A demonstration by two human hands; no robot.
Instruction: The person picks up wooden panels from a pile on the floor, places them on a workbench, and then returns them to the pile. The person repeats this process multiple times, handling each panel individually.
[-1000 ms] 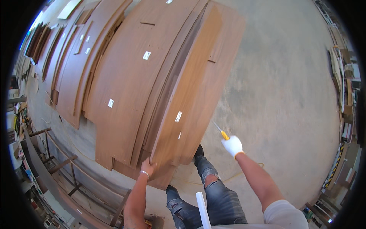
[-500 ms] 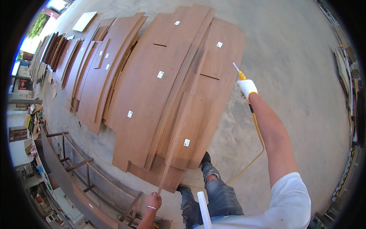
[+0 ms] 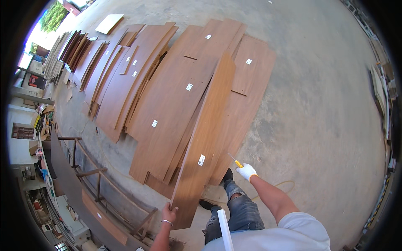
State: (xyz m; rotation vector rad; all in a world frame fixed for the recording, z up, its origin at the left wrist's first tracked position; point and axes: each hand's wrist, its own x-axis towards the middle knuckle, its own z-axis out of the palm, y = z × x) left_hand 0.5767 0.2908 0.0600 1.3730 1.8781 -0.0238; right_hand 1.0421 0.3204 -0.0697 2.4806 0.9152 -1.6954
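Observation:
My left hand (image 3: 169, 209), bare with a bracelet on the wrist, grips the near edge of a long brown wooden panel (image 3: 205, 138) and holds it lifted and tilted over a stack of similar panels (image 3: 171, 104) on the concrete floor. My right hand (image 3: 247, 171) wears a white glove and holds a thin tool with a yellow handle (image 3: 235, 161), next to the lifted panel's right edge. Small white labels (image 3: 201, 160) are stuck on the panels. My legs in grey jeans and dark shoes (image 3: 228, 175) stand at the stack's near end.
More brown panels (image 3: 104, 62) lie fanned out on the floor to the left and far back. A metal frame rack (image 3: 96, 171) stands at the lower left. A yellow hose (image 3: 280, 184) lies on the concrete by my feet. Stacked boards line the right wall (image 3: 383, 96).
My right arm has swung back from far over the panels to near my feet. The panel in my left hand now stands tilted higher above the stack.

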